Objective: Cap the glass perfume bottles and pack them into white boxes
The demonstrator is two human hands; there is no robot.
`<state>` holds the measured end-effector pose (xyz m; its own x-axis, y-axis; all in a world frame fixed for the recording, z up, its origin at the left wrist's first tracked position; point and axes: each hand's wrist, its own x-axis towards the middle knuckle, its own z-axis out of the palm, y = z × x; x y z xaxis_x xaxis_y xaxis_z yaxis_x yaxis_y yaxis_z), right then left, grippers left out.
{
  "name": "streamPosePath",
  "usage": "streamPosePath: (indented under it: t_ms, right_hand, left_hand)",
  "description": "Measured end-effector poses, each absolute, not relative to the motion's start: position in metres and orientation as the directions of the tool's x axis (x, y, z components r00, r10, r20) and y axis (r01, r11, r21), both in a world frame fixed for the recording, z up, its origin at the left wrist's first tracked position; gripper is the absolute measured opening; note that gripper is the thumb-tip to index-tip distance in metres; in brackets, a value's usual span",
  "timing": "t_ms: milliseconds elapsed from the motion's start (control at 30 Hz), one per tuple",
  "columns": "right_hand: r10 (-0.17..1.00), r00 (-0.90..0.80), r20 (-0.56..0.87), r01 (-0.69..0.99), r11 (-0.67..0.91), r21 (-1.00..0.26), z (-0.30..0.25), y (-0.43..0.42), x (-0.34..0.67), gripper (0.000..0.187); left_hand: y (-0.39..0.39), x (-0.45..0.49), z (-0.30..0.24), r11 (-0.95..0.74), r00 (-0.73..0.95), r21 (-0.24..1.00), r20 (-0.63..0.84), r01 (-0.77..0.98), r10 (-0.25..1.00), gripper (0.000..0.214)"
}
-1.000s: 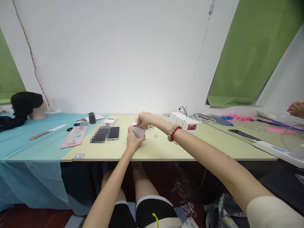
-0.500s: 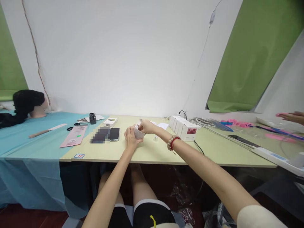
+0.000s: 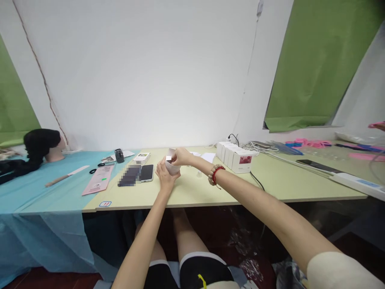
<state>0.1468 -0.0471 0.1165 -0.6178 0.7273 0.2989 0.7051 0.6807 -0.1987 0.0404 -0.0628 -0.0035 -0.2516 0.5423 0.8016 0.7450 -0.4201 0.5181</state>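
Both my hands meet over the pale green table point(image 3: 270, 186). My left hand point(image 3: 164, 176) is closed round a small white box point(image 3: 173, 167) with print on its side. My right hand point(image 3: 180, 156), with a red and bead bracelet at the wrist, pinches the top of that same box from above. A small clear item point(image 3: 199, 174) stands on the table just right of my hands; what it is I cannot make out.
A row of white boxes point(image 3: 237, 157) stands to the right, with cables behind. A dark phone point(image 3: 147, 173) and a small carton point(image 3: 141, 157) lie left. On the blue cloth point(image 3: 36, 192) are a pink card, scissors, a knife and a wig head point(image 3: 42, 144). Another person's hand point(image 3: 377, 126) shows far right.
My right hand came back from further out on the table to the top of the white box in my left hand. The view shifted slightly.
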Motion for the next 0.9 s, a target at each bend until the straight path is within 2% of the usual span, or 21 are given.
streamPosePath:
  t_ms: [200, 333, 467, 567, 633, 733, 900]
  right_hand:
    - [0.749, -0.547, 0.374, 0.662, 0.661, -0.354, 0.149, -0.038, 0.172, 0.025]
    - [0.805, -0.419, 0.42, 0.698, 0.582, -0.417, 0.169, -0.035, 0.208, 0.028]
    - [0.874, -0.227, 0.431, 0.85, 0.393, -0.35, 0.156, -0.028, 0.244, 0.025]
    - [0.891, -0.083, 0.446, 0.95, 0.207, -0.236, 0.126, -0.023, 0.265, 0.024]
    - [0.899, -0.029, 0.436, 0.969, 0.132, -0.208, 0.104, -0.021, 0.276, 0.023]
    - [0.913, -0.034, 0.407, 0.959, 0.145, -0.244, 0.079, -0.023, 0.289, 0.022]
    - [0.908, -0.174, 0.382, 0.894, 0.308, -0.325, 0.069, -0.025, 0.301, 0.028]
  left_hand:
    - [-0.063, 0.039, -0.005, -0.364, -0.244, 0.464, 0.824, 0.808, 0.511, 0.083]
    - [-0.063, 0.04, -0.006, -0.309, -0.251, 0.459, 0.812, 0.833, 0.528, 0.085]
    - [-0.062, 0.042, -0.007, -0.3, -0.234, 0.449, 0.803, 0.842, 0.548, 0.084]
    - [-0.062, 0.042, -0.007, -0.294, -0.228, 0.442, 0.803, 0.848, 0.55, 0.082]
    - [-0.063, 0.041, -0.007, -0.281, -0.244, 0.456, 0.795, 0.845, 0.555, 0.083]
    - [-0.063, 0.041, -0.008, -0.242, -0.297, 0.501, 0.767, 0.831, 0.569, 0.081]
    - [-0.062, 0.043, -0.003, -0.233, -0.322, 0.515, 0.767, 0.825, 0.554, 0.081]
